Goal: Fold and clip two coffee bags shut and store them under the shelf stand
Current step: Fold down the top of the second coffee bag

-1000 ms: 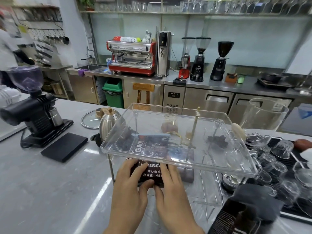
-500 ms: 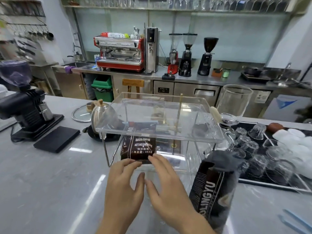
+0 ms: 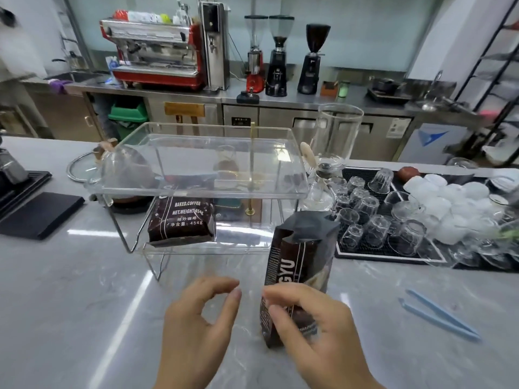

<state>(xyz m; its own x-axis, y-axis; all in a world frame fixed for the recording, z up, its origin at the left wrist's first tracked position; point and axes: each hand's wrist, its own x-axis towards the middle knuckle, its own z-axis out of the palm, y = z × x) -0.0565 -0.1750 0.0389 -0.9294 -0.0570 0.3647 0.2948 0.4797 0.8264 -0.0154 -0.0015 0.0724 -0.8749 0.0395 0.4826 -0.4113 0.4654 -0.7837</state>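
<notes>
A dark coffee bag [image 3: 179,220] printed "BAKED.COFFEE" lies under the clear shelf stand [image 3: 202,189], on its lower clear tray. A second dark coffee bag [image 3: 297,265] stands upright on the counter, right of the stand, with its top open and crumpled. My right hand [image 3: 314,329] wraps its fingers around this bag's lower part. My left hand [image 3: 199,321] hovers just left of it, fingers curled and apart, holding nothing. A light blue clip [image 3: 438,315] lies on the counter to the right.
A black mat [image 3: 379,251] with several upturned glasses and white cups [image 3: 449,192] fills the right side. A kettle [image 3: 126,169] and glass lid sit behind the stand. A black pad [image 3: 39,214] and a grinder base lie at the left. A tall glass jar [image 3: 337,130] stands behind.
Both hands have pulled back from the bag under the stand toward me. My right hand has moved onto the standing bag; my left hand has come away with nothing in it.
</notes>
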